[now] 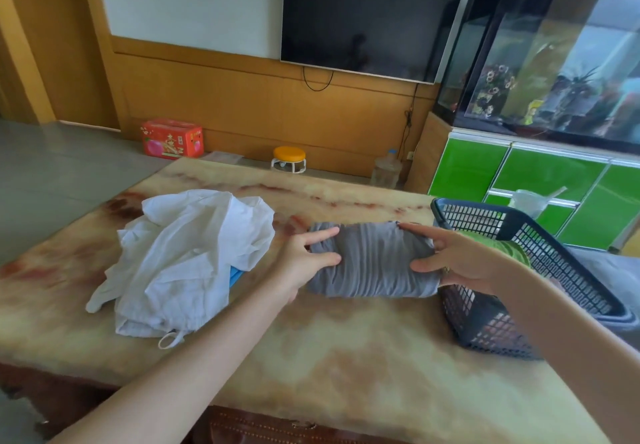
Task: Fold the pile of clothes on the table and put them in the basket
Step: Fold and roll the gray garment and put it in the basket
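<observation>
View from my head, looking forward and down over the cream marble-patterned worktop [346, 350] with reddish veining. At centre, my two hands grasp a folded grey ribbed garment [372, 259], a compact rectangular bundle. My left hand [301, 263] pinches its 9 o'clock end, thumb on top and fingers spread along the far edge. My right hand [453, 258] clasps its 3 o'clock end, thumb on the near side and fingers [415, 230] laid over the far corner. Whether the bundle rests on the worktop or is lifted just above it, I cannot tell. Its right end touches or overlaps the near rim of the dark blue plastic lattice basket [540, 274], which stands at 3 o'clock on the worktop edge. Inside the basket a green fabric item [505, 248] shows just beyond my right wrist. At 9 o'clock from the bundle lies the unfolded pile: a crumpled white thin-cotton shirt [183, 256], near but apart from my left hand, with a strip of light blue fabric [235, 275] showing under its right edge. At 12 o'clock, beyond the worktop, a black wall-mounted television [370, 18] hangs on the wall.
</observation>
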`<state>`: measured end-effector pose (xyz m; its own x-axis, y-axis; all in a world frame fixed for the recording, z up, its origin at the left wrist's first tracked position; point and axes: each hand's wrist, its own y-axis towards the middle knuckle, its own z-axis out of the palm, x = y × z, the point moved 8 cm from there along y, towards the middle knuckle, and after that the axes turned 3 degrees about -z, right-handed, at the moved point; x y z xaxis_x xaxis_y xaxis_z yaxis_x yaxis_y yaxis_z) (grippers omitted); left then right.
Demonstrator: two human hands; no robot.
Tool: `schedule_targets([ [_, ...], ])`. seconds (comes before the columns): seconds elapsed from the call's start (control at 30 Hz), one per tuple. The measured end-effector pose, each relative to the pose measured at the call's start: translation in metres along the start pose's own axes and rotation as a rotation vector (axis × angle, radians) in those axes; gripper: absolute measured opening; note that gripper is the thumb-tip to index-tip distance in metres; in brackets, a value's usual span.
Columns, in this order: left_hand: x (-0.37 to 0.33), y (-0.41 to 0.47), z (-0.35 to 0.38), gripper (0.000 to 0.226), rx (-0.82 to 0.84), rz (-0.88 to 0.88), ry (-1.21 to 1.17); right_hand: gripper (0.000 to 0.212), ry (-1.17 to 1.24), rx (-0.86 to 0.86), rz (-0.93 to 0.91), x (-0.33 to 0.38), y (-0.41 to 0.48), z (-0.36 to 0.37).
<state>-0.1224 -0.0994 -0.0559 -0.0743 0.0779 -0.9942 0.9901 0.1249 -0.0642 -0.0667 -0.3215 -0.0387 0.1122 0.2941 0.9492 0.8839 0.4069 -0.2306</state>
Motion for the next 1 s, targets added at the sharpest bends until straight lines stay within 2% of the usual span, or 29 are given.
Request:
schedule_targets([
  [0.23,-0.071,0.071,0.126,0.053,0.026,0.129,-0.005,0.065,-0.083,-0.159,0.012,0.031,0.000,-0.149],
  [0.5,-0.073,0.156,0.245,0.054,0.061,0.121,0.123,0.074,-0.145,-0.259,0.065,-0.002,0.039,-0.275],
  [0.7,-0.042,0.204,0.301,0.048,0.014,0.037,0.317,0.079,-0.393,-0.338,0.083,-0.042,0.073,-0.314],
  [0.8,-0.020,0.212,0.327,0.046,0.076,0.012,0.447,0.078,-0.717,-0.313,0.049,-0.062,0.081,-0.318],
  [0.9,-0.007,0.221,0.333,0.043,0.031,0.039,0.507,0.074,-0.909,-0.328,0.011,-0.078,0.092,-0.319],
  [1.0,-0.012,0.225,0.334,0.041,-0.035,0.107,0.618,0.075,-0.980,-0.403,-0.015,-0.081,0.096,-0.320],
])
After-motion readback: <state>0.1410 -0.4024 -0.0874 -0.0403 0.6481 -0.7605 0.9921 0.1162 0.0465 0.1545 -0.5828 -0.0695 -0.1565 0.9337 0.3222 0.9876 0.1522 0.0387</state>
